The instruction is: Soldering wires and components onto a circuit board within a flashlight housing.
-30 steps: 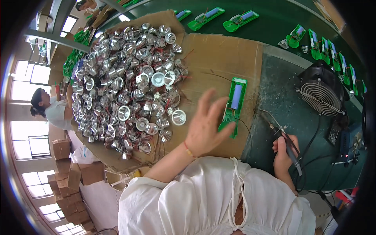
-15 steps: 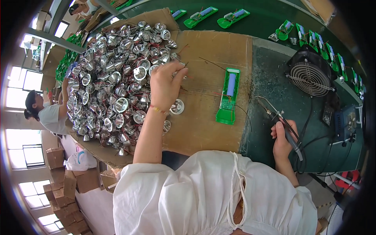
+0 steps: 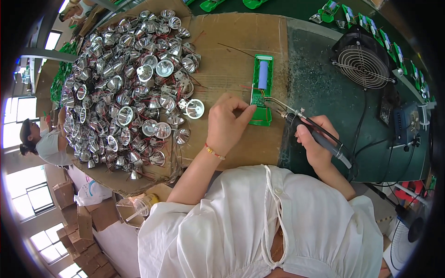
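Observation:
A green plastic housing [image 3: 263, 116] lies on the cardboard, with a blue cylindrical battery [image 3: 263, 75] and a small circuit board [image 3: 257, 98] inside it. My right hand [image 3: 316, 139] is closed round a soldering iron [image 3: 320, 139], whose tip end and thin curved metal tube reach over the board. At the board's left edge my left hand [image 3: 227, 121] has thumb and forefinger pinched together; whatever is between them is too small to make out. Thin red and dark wires stick out of the housing.
A large heap of silvery reflector cups [image 3: 125, 92] with red wires covers the cardboard [image 3: 232, 34] at left. A black fan with a wire grille [image 3: 364, 67] and a blue box [image 3: 408, 124] stand at right. More green housings [image 3: 389, 46] line the far side. Another person [image 3: 48, 143] is at far left.
My left hand has moved right, from the reflector heap to the circuit board. My right hand has brought the soldering iron left, over the board. The whole view has shifted somewhat.

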`<action>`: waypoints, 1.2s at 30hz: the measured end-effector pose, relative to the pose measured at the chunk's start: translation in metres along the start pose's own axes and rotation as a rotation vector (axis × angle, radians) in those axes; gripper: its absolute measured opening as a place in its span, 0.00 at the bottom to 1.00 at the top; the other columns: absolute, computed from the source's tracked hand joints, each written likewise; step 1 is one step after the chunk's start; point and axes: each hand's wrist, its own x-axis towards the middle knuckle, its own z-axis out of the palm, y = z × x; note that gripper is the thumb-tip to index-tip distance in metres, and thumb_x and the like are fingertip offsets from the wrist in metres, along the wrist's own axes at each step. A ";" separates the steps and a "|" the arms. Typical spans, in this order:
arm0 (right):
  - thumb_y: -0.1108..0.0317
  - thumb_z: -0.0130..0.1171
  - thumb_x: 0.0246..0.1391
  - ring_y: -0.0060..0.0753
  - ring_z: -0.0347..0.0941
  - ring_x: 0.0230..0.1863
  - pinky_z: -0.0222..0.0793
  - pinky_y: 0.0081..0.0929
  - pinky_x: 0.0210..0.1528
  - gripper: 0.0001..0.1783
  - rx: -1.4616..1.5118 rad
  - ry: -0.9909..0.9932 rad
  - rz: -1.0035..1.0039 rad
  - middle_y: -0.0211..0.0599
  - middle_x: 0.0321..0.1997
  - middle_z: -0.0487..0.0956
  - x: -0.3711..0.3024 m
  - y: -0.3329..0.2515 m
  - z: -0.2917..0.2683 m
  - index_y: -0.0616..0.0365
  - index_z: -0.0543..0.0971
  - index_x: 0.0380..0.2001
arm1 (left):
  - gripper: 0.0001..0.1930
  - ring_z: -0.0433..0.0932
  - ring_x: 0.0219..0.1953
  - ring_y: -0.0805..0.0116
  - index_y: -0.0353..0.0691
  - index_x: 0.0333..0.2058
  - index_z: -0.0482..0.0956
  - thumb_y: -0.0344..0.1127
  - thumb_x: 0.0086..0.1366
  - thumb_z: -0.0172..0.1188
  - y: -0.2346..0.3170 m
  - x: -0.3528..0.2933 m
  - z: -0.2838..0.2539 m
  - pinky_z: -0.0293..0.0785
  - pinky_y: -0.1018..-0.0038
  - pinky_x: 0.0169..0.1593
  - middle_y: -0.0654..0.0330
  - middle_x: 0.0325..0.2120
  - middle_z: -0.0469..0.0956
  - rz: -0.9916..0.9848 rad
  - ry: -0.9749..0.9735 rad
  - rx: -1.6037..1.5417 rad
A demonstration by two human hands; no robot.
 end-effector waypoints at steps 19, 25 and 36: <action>0.71 0.59 0.48 0.18 0.71 0.21 0.67 0.15 0.22 0.09 0.133 0.048 0.128 0.35 0.21 0.75 0.000 -0.006 0.002 0.63 0.71 0.29 | 0.09 0.72 0.19 0.60 0.36 0.17 0.72 0.32 0.49 0.62 0.001 0.004 0.006 0.66 0.70 0.24 0.56 0.18 0.71 0.018 -0.008 0.034; 0.70 0.59 0.48 0.18 0.70 0.20 0.65 0.14 0.20 0.09 0.118 0.063 0.127 0.36 0.21 0.75 -0.002 -0.006 -0.004 0.63 0.72 0.30 | 0.09 0.72 0.19 0.65 0.36 0.17 0.72 0.31 0.49 0.63 0.003 0.006 0.005 0.67 0.72 0.24 0.57 0.18 0.71 0.032 -0.023 0.088; 0.70 0.58 0.49 0.18 0.70 0.20 0.64 0.14 0.20 0.09 0.125 0.074 0.128 0.36 0.21 0.75 -0.009 -0.009 -0.010 0.63 0.72 0.30 | 0.04 0.72 0.26 0.69 0.38 0.24 0.80 0.29 0.48 0.64 -0.004 -0.007 -0.010 0.68 0.76 0.27 0.58 0.32 0.72 0.253 -0.105 -0.010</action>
